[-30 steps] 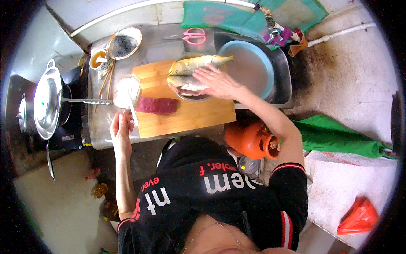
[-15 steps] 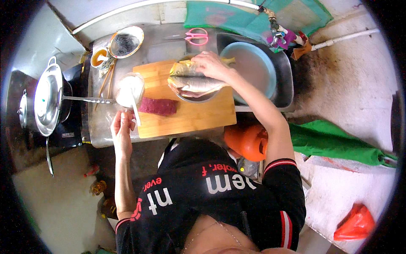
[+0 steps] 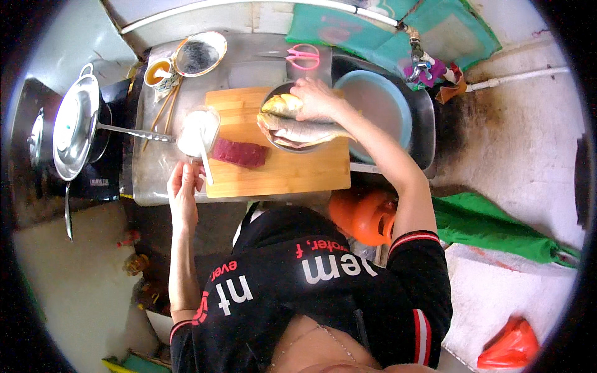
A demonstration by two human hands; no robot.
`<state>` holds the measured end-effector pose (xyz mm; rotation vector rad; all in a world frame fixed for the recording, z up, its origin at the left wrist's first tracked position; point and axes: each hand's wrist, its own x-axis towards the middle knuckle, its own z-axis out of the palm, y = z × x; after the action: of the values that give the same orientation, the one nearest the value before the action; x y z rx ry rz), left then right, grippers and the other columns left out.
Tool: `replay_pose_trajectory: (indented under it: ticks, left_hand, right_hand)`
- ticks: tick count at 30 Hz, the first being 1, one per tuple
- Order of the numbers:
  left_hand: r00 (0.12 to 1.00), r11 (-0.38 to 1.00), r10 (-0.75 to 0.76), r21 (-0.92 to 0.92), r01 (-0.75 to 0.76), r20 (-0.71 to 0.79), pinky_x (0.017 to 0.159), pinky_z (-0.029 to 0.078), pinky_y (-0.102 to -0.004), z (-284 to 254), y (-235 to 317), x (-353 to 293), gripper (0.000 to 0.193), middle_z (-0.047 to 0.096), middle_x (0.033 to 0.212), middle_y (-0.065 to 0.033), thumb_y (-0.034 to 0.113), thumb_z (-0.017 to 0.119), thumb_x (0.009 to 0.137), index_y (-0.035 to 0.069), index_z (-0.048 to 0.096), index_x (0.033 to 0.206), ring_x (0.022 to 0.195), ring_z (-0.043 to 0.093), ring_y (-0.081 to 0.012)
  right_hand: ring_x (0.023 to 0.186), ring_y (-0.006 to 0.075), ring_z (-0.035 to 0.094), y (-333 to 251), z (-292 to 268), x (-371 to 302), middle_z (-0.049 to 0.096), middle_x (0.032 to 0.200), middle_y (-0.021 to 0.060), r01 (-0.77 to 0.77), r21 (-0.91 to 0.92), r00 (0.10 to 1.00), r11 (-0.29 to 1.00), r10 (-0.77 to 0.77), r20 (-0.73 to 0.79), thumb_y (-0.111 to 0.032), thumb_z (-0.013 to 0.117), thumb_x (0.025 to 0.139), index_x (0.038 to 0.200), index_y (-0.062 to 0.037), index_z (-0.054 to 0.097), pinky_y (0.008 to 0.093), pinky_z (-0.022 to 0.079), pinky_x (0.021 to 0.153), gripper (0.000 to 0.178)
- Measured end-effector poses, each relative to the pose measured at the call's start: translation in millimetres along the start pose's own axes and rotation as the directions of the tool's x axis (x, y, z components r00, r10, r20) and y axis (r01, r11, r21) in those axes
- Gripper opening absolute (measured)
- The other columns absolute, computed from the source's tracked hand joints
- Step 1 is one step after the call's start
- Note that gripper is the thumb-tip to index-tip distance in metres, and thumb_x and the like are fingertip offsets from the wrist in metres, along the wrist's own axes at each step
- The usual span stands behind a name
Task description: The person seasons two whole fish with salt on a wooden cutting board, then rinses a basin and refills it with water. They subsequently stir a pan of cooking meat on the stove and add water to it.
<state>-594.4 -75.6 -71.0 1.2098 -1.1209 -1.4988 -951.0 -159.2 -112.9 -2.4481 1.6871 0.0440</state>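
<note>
My right hand [image 3: 318, 99] is closed over the upper of two yellowish-silver fish, whose yellow head [image 3: 281, 104] pokes out by my fingers. Below it lies the other fish [image 3: 305, 129], its belly slit. Both rest in a round metal bowl [image 3: 296, 151] on the wooden cutting board [image 3: 298, 177]. At the board's left edge my left hand [image 3: 184, 186] hovers with loosely bent fingers, some gaps between them, and nothing visible in it. Close above it is a container of white powder [image 3: 194, 127] with a white spoon [image 3: 206, 165] sticking out. A block of dark red meat [image 3: 241, 153] sits on the board.
A sink with a blue basin [image 3: 407, 112] is at right, under a tap [image 3: 421, 65]. Pink scissors [image 3: 303, 56], a bowl with dark contents [image 3: 200, 55], a yellow-liquid cup [image 3: 160, 73] and chopsticks [image 3: 165, 115] lie behind. A ladle [image 3: 137, 132] spans from the pan [image 3: 65, 149].
My right hand has drawn the upper fish slightly toward me and right; its tail no longer shows and more bowl rim does. My left hand stays near the board's edge. The whole view has shifted slightly.
</note>
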Motion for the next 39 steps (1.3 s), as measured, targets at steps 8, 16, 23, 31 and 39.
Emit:
replay_pose_trajectory:
  ticks: [8, 16, 23, 31, 39]
  left_hand:
    - [1.0, 1.0, -0.002, -0.025, 0.003, 0.018, 0.056, 0.029, -0.0197, 4.7, 5.1, 3.5, 0.028, 0.057, 0.076, 0.0012, 0.028, 0.046, 0.096, 0.005, 0.054, 0.083, 0.06, 0.035, -0.0049]
    - [1.0, 1.0, -0.019, -0.025, 0.019, 0.008, 0.056, 0.029, -0.0198, 4.6, 6.5, 0.5, 0.025, 0.057, 0.076, 0.0008, 0.026, 0.047, 0.095, 0.005, 0.055, 0.084, 0.06, 0.035, -0.0051]
    - [0.999, 1.0, 0.006, -0.029, -0.005, 0.032, 0.056, 0.03, -0.02, 1.3, 3.0, 2.2, 0.026, 0.057, 0.077, 0.0008, 0.028, 0.048, 0.095, 0.005, 0.056, 0.085, 0.061, 0.036, -0.0051]
    - [0.996, 1.0, -0.013, -0.021, 0.015, 0.092, 0.057, 0.03, -0.0203, 16.4, 2.0, 6.9, 0.027, 0.058, 0.076, 0.001, 0.029, 0.048, 0.095, 0.005, 0.057, 0.087, 0.062, 0.036, -0.0053]
    - [0.989, 0.999, -0.016, -0.039, 0.022, 0.145, 0.058, 0.035, -0.0199, 42.5, -8.4, 10.4, 0.026, 0.058, 0.081, 0.0013, 0.025, 0.047, 0.095, 0.003, 0.059, 0.103, 0.065, 0.043, -0.0053]
  right_hand:
    - [0.092, 0.035, 0.055, -5.9, 2.2, -21.9, 0.056, 0.099, 0.0154, -0.06, 0.341, 0.99, 0.938, 0.101, -0.103, -0.008, 0.061, 0.067, 0.105, -0.0064, 0.048, 0.0434, 0.043, 0.08, 0.04]
    - [0.095, 0.0253, 0.051, -18.3, 18.0, -42.5, 0.053, 0.103, 0.0112, 0.269, -0.2, 0.837, 0.942, -0.331, -0.435, -0.007, 0.05, 0.079, 0.114, -0.0086, 0.052, 0.0393, 0.041, 0.077, 0.035]
    - [0.08, 0.029, 0.058, -13.7, 15.3, -54.0, 0.061, 0.079, 0.0095, 0.13, 0.243, 0.857, 0.961, 0.014, -0.515, -0.008, 0.057, 0.078, 0.087, -0.0086, 0.058, 0.0394, 0.046, 0.069, 0.01]
    - [0.075, 0.0306, 0.061, 1.3, 29.8, -39.0, 0.062, 0.077, 0.0115, -0.027, 0.443, 0.988, 0.896, 0.093, -0.127, -0.009, 0.059, 0.076, 0.082, -0.0077, 0.058, 0.0431, 0.046, 0.064, 0.007]
    - [0.07, 0.0262, 0.061, -107.8, -50.9, -85.9, 0.062, 0.082, 0.0103, 0.193, 0.383, 0.771, 0.903, 0.102, -0.628, -0.009, 0.065, 0.075, 0.107, -0.0086, 0.06, 0.0366, 0.049, 0.059, 0.032]
